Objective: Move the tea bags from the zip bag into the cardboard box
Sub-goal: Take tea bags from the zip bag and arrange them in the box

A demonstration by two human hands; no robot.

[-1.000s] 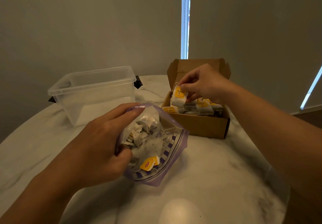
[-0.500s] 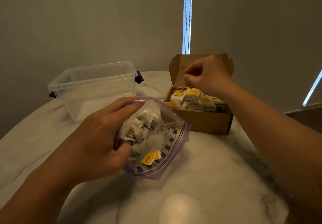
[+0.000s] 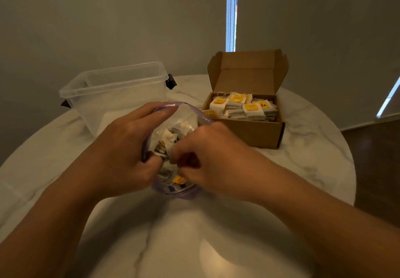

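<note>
Right hand back from cardboard box into zip bag, clear tub behind

Head view, close above zip bag

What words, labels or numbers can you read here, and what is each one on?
"EA": on a yellow tea bag tag at the right of the cardboard box; only these letters show.
The other yellow tags in that box: dark print, too blurred to read.
The red-logo tag inside the zip bag: logo too small to read.
</note>
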